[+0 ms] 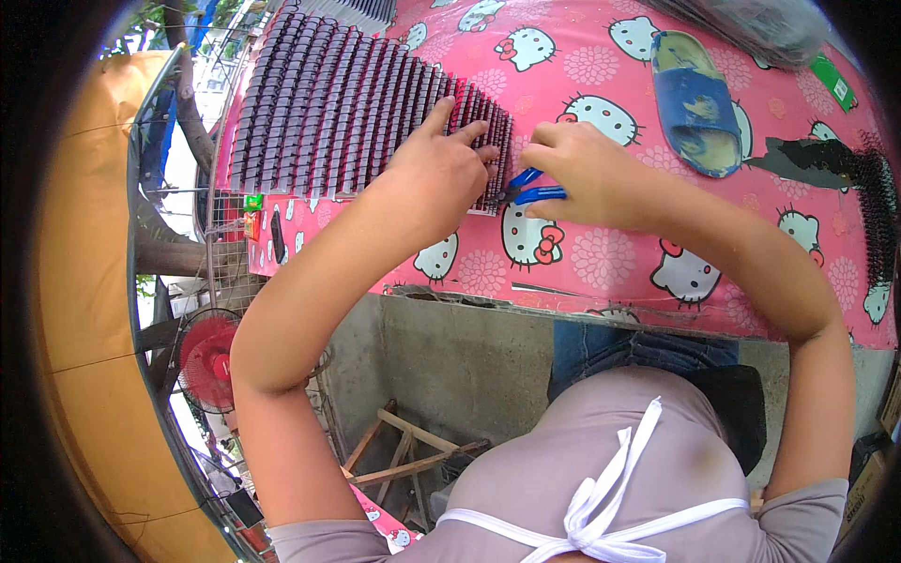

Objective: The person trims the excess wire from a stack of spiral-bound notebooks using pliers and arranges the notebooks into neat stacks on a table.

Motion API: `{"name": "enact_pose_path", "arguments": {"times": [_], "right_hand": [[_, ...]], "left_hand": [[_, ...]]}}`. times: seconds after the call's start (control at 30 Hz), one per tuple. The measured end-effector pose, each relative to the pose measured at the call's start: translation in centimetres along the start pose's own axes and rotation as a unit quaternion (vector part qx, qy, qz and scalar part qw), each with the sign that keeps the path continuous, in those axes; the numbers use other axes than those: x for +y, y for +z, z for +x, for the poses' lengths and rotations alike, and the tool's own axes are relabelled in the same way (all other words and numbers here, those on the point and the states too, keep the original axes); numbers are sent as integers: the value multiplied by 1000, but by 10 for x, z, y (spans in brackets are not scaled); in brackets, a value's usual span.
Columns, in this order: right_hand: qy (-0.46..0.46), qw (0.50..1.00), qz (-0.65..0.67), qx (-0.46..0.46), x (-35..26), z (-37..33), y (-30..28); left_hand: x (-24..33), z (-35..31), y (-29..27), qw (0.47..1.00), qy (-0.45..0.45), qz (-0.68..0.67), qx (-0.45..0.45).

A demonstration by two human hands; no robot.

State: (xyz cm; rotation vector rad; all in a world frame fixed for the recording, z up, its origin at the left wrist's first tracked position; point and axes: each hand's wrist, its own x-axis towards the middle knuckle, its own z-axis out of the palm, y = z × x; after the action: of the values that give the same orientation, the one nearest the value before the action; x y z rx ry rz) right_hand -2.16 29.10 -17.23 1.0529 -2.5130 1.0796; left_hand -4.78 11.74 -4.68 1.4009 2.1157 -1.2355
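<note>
A long row of overlapping spiral-bound notebooks (328,103) with black coil spines lies over the left part of the table. My left hand (441,169) rests on the row's right end with its fingers spread, pressing on the bound edges. Just right of it, my right hand (587,174) is closed around blue-handled pliers (540,194). The pliers' small dark jaws touch or nearly touch the near corner of the last notebook's coil; the exact contact is too small to tell.
The table's pink cartoon-patterned cover (601,258) has a worn near edge. A blue and yellow slipper (699,103) lies beyond my right forearm. Black plastic coils (875,206), a green packet (833,82) and clear plastic wrap (760,28) are at the right. A red fan (208,361) stands lower left.
</note>
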Motion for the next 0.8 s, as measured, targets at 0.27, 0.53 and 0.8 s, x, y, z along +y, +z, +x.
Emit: {"name": "enact_pose_path", "arguments": {"times": [0.27,0.53,0.8], "right_hand": [[50,998,43,-2,-7,3,11],[343,858,328,-196,-5,31,-14],[-28,995,-92,36,-1,-11,10]], "left_hand": [[0,-1,-6,1000,-1,10,-9],[4,7,0,1000,-5,-12,17],[3,9,3,1000,3,-7,2]]}}
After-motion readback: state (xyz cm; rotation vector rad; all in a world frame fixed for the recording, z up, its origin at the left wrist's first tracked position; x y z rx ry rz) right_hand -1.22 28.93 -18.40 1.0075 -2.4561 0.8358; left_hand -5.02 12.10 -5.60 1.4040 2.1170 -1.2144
